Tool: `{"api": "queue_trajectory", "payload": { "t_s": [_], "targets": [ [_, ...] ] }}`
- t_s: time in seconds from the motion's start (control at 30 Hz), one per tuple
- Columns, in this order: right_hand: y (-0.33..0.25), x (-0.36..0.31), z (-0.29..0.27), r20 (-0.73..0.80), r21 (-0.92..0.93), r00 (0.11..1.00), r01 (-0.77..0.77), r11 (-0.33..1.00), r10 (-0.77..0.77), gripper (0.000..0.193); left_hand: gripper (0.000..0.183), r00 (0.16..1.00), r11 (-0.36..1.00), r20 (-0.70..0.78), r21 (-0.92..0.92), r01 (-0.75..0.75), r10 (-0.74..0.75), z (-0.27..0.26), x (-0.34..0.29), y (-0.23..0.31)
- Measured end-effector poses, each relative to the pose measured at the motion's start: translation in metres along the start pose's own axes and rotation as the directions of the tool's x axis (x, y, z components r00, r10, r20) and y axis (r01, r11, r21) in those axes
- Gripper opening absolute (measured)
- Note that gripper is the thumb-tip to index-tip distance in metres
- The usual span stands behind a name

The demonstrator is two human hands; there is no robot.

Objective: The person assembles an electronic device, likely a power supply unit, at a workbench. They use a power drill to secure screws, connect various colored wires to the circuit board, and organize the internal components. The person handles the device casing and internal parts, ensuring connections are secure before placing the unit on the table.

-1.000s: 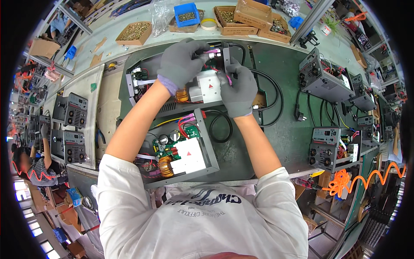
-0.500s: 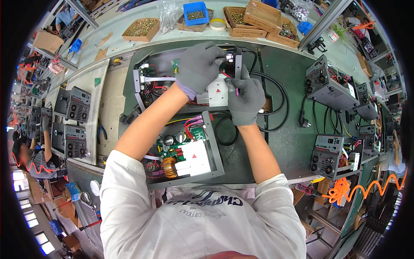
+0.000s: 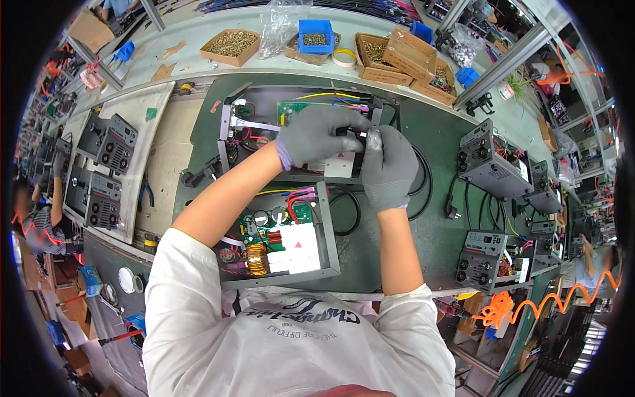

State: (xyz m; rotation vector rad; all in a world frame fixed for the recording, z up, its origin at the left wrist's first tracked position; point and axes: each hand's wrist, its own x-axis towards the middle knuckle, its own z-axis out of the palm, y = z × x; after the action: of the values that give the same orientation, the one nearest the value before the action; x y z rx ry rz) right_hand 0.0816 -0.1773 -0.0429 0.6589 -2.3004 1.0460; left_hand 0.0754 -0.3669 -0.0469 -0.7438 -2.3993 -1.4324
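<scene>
Both my hands wear grey gloves and meet over the right end of an open welding machine chassis (image 3: 228, 135) on the green bench. My left hand (image 3: 324, 135) has its fingers closed in a pinch, and my right hand (image 3: 390, 169) pinches right beside it. Between the fingertips shows a small dark piece with a white tip, too small and covered to name. Inside the chassis are a green circuit board (image 3: 286, 111), white-sleeved wires (image 3: 258, 124) and a white cover (image 3: 338, 165), partly hidden by my hands. A second open chassis (image 3: 329, 231) lies closer to me, with a copper coil (image 3: 256, 259) and red wires.
Black cable (image 3: 428, 175) loops right of the chassis, with a plug (image 3: 452, 206) near it. Several welding machines stand right (image 3: 493, 261) and left (image 3: 106, 198). Pliers (image 3: 146, 193) lie at left. Cartons of small hardware (image 3: 230, 47) and a blue bin (image 3: 315, 36) line the back.
The view has shifted. Both hands have come closer to me relative to the far chassis, uncovering purple-ended wires at its back edge. My right fingers have left the red wire and now meet the left.
</scene>
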Motion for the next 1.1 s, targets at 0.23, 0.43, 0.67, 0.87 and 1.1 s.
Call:
{"api": "queue_trajectory", "payload": {
  "t_s": [0.23,0.43,0.67,0.87,1.1],
  "targets": [
    [0.022,0.005,0.012,0.024,0.226,0.998,-0.058,0.972,0.054,0.015,0.022,0.987,0.990,-0.089,0.024,0.136,-0.134,0.004,0.000,0.004],
    [0.023,0.013,0.014,-0.048,0.285,0.997,0.072,0.956,-0.061,0.009,0.027,0.977,0.979,-0.125,0.087,0.182,-0.171,0.009,0.000,0.003],
    [0.020,0.014,0.019,-0.053,0.142,0.998,0.031,0.989,-0.024,0.013,0.028,0.962,0.973,-0.151,-0.067,0.221,-0.228,0.010,0.002,-0.003],
    [0.040,0.019,0.038,-0.201,0.277,0.979,0.075,0.958,-0.019,0.046,0.022,0.953,0.952,-0.147,0.120,0.283,-0.265,0.008,0.008,0.004],
    [0.042,0.016,0.032,0.090,0.224,0.989,-0.137,0.965,0.119,0.061,0.018,0.947,0.842,-0.151,0.433,0.322,-0.285,-0.002,0.028,0.004]
  ]
}}
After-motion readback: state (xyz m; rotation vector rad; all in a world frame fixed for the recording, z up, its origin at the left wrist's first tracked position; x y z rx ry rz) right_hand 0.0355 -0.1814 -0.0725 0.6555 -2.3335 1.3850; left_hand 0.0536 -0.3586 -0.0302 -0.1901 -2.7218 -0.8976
